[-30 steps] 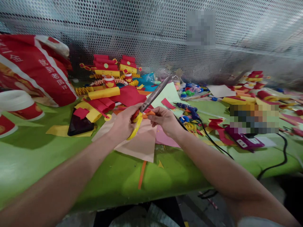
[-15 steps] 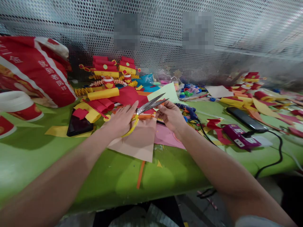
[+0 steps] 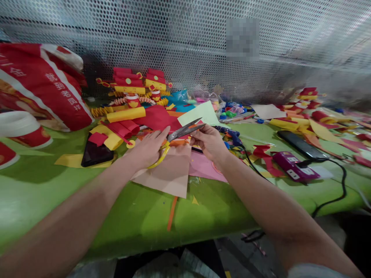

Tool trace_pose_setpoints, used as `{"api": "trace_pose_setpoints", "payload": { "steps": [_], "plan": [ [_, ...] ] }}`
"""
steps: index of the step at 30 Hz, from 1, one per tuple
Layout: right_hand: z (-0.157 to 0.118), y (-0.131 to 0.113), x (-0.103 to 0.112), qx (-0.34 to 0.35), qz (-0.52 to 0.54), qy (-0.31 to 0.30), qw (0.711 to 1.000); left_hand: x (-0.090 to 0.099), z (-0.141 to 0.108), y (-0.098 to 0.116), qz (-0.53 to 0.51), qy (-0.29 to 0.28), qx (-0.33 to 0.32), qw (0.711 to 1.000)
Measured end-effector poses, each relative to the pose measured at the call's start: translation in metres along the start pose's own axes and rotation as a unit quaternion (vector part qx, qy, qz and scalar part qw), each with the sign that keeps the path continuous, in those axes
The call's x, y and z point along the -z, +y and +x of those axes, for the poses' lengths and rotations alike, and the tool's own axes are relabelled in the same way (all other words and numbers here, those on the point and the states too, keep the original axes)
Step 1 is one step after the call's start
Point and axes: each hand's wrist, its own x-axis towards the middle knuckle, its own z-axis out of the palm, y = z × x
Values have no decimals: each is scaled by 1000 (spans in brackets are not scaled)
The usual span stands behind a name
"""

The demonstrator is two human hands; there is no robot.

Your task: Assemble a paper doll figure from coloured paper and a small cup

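Note:
Scissors [image 3: 181,132] with yellow handles are gripped in my left hand [image 3: 147,150], their blades pointing up and right, slightly apart. At the blade tips, my right hand [image 3: 210,143] is closed in a pinch. A small orange-red scrap seems to show by its fingertips, but I cannot make out clearly what it holds. Under both hands lie a beige paper sheet [image 3: 171,177] and a pink sheet [image 3: 203,170]. Just beyond the blades rests a pale green sheet [image 3: 199,112], beside red paper [image 3: 159,117].
Red and yellow paper figures [image 3: 129,83] stand at the back before a perforated metal screen. Left are a red bag [image 3: 43,85], paper cups [image 3: 21,127] and a dark phone [image 3: 97,152]. Right are a blue glue gun [image 3: 230,135], a purple power socket [image 3: 294,166] and cables.
The scissor blades have closed a little toward each other near my right fingertips. Both hands stay in nearly the same place.

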Motion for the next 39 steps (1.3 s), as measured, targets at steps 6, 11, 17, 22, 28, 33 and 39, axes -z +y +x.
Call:
{"api": "trace_pose_setpoints", "payload": {
  "steps": [6,11,17,22,28,33,39],
  "plan": [
    [-1,1,0,0,-3,0,1000,0,-1,1,9,-12,26,1000],
    [0,2,0,-8,6,-1,1000,1,-2,4,57,-40,47,996],
    [0,3,1,-3,-4,-5,1000,3,-1,5,85,-46,49,994],
    [-1,1,0,4,-8,-4,1000,4,-1,3,92,-38,42,994],
    [-1,0,0,3,-7,2,1000,3,-1,2,81,-32,42,995],
    [-1,1,0,3,-4,5,1000,0,-1,0,58,-23,42,997],
    [-1,1,-1,9,-10,5,1000,-1,-1,-1,66,-26,49,996]
  ]
}}
